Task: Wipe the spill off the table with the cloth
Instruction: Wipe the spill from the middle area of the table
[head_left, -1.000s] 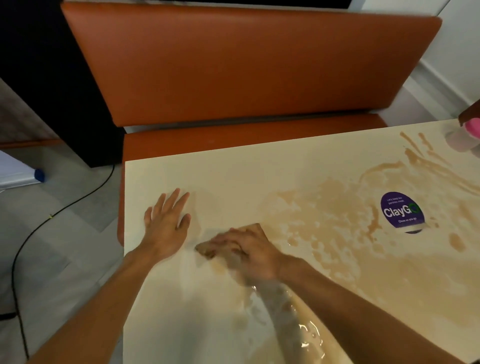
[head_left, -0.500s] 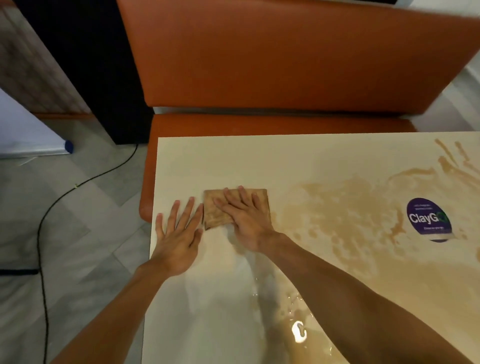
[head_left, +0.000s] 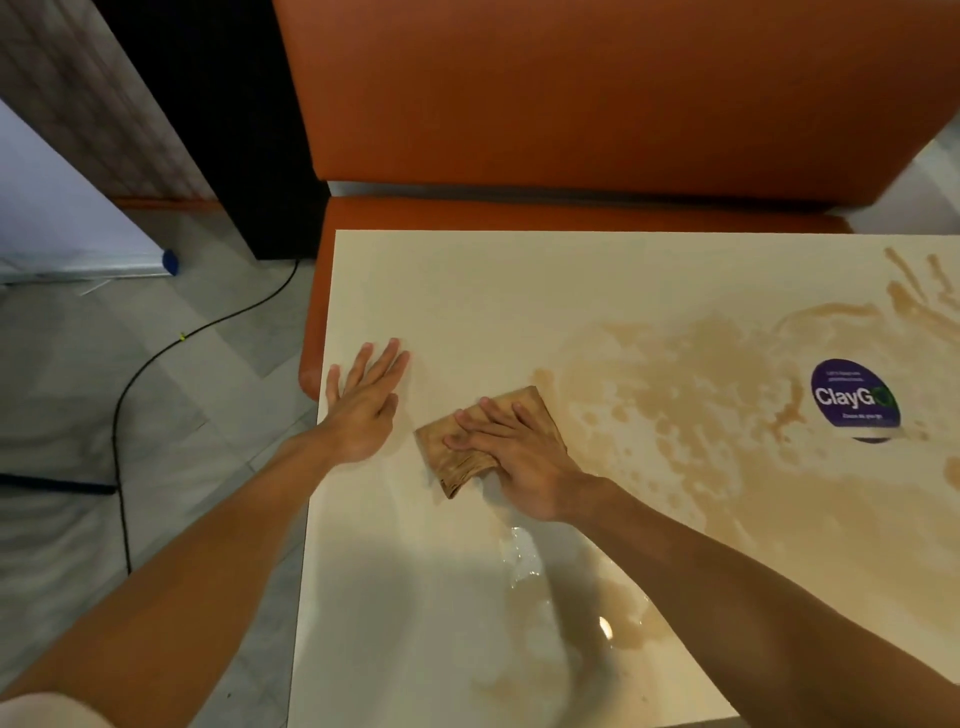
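A folded, brown-stained cloth (head_left: 457, 452) lies on the cream table (head_left: 467, 291) left of centre. My right hand (head_left: 511, 449) presses flat on the cloth with straight fingers pointing up and left. My left hand (head_left: 363, 402) rests flat on the bare tabletop near the left edge, a short gap left of the cloth. A wide light-brown spill (head_left: 691, 395) spreads over the table's right half, and a wet shiny patch (head_left: 587, 608) lies under my right forearm.
A round purple ClayGo sticker (head_left: 854, 400) sits in the spill at the right. An orange bench (head_left: 571, 104) stands behind the table's far edge. A black cable (head_left: 156, 358) runs over the grey floor on the left.
My right hand has slid the cloth to the right and towards me, away from my left hand. The cloth has turned askew. My left hand stays flat near the edge.
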